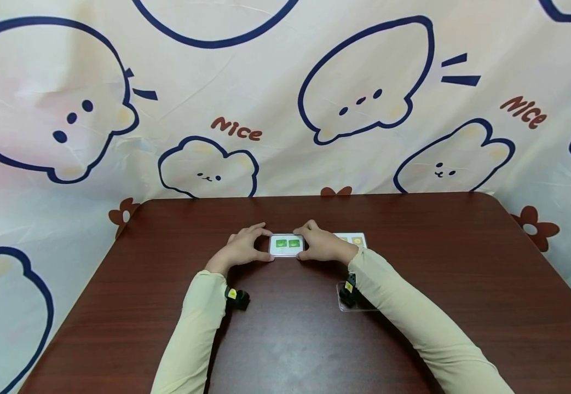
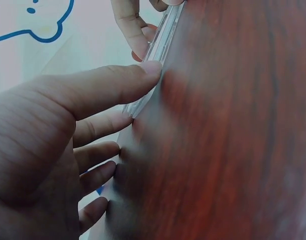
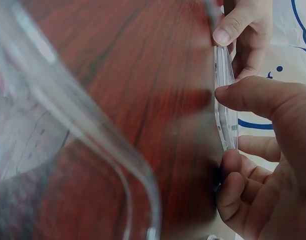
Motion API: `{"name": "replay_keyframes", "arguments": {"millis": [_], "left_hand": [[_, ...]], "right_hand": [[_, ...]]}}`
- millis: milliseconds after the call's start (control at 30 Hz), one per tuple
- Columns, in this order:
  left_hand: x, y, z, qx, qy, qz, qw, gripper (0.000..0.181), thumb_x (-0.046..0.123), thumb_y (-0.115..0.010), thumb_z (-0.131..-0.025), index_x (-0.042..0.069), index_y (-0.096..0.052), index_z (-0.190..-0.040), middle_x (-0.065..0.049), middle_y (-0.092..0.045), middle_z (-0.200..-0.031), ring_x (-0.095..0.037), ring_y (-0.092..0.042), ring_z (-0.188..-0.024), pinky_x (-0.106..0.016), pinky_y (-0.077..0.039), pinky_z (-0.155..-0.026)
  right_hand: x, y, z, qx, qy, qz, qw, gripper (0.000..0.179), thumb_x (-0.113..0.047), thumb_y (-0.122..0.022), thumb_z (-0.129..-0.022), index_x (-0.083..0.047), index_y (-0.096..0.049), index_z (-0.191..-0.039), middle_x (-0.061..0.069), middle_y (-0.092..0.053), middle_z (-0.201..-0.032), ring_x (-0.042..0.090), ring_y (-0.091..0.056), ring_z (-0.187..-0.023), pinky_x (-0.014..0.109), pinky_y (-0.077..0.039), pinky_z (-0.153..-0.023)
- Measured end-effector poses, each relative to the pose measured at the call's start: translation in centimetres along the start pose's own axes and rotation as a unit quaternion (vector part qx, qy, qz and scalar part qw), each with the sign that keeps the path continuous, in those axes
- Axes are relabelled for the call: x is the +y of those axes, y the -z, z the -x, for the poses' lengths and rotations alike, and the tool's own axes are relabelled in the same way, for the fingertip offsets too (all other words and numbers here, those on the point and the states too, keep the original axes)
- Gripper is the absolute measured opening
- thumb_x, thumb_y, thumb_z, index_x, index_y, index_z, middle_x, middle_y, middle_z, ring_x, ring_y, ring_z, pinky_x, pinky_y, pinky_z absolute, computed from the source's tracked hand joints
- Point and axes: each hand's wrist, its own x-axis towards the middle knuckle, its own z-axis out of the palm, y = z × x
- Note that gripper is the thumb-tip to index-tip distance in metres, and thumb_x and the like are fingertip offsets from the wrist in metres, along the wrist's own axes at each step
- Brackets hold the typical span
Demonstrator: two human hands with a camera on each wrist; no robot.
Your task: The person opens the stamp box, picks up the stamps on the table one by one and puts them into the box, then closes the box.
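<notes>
I see a small clear case point(image 1: 287, 244) with two green cards inside lying flat on the counter point(image 1: 413, 339), about mid-width and toward the far half, its long axis running left to right. My left hand point(image 1: 242, 250) clasps its left short end and my right hand point(image 1: 321, 246) its right short end, so the case sits squarely between the two grips, neither hand nearer than the other. In the left wrist view the thumb point(image 2: 113, 82) presses the case's near edge while the fingers curl toward its underside; in the right wrist view the thumb point(image 3: 253, 95) and curled fingers pinch the thin edge point(image 3: 225, 105) likewise. Just right of the right hand, a second card point(image 1: 355, 239) with yellow marks lies flat. Nearer, under the right forearm, sits another clear case point(image 1: 359, 303).
</notes>
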Motion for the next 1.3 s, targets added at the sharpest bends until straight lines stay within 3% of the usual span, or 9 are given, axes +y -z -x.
{"name": "replay_keyframes", "arguments": {"millis": [533, 800, 1033, 1300], "left_hand": [[0.3, -0.1, 0.1, 0.0, 0.002, 0.001, 1.0, 0.065, 0.034, -0.076, -0.08, 0.017, -0.051, -0.139, -0.009, -0.027, -0.159, -0.035, -0.025, -0.145, -0.057, -0.022, -0.11], [0.4, 0.2, 0.1, 0.01, -0.001, 0.005, 0.9999, 0.07, 0.035, -0.077, -0.079, 0.014, -0.049, -0.14, -0.012, -0.029, -0.158, -0.036, -0.027, -0.143, -0.058, -0.022, -0.111], [1.3, 0.3, -0.1, 0.047, -0.022, 0.014, 0.9985, 0.07, 0.037, -0.077, -0.08, 0.014, -0.049, -0.139, -0.012, -0.042, -0.15, -0.033, -0.038, -0.137, -0.059, -0.026, -0.107], [4.0, -0.1, -0.5, 0.066, -0.059, 0.028, 0.9957, 0.066, 0.037, -0.074, -0.082, 0.014, -0.05, -0.138, -0.01, -0.048, -0.145, -0.031, -0.044, -0.131, -0.057, -0.026, -0.108]], "right_hand": [[0.0, 0.1, 0.1, -0.003, -0.013, 0.005, 0.9999, 0.073, -0.031, -0.068, -0.088, -0.009, -0.034, -0.149, 0.016, -0.039, -0.139, 0.022, -0.057, -0.096, 0.036, -0.047, -0.085], [0.2, 0.7, 1.2, 0.009, 0.001, -0.009, 0.9999, 0.074, -0.03, -0.066, -0.09, -0.006, -0.031, -0.151, 0.017, -0.043, -0.139, 0.023, -0.055, -0.111, 0.04, -0.046, -0.095], [1.3, 2.3, 4.3, 0.046, 0.056, -0.017, 0.9972, 0.061, -0.028, -0.064, -0.092, -0.008, -0.041, -0.145, 0.012, -0.048, -0.133, 0.014, -0.057, -0.088, 0.029, -0.05, -0.077], [2.9, 4.5, 9.1, 0.043, 0.072, -0.02, 0.9963, 0.054, -0.028, -0.064, -0.093, -0.009, -0.048, -0.141, 0.013, -0.048, -0.134, 0.019, -0.059, -0.102, 0.032, -0.051, -0.082]]}}
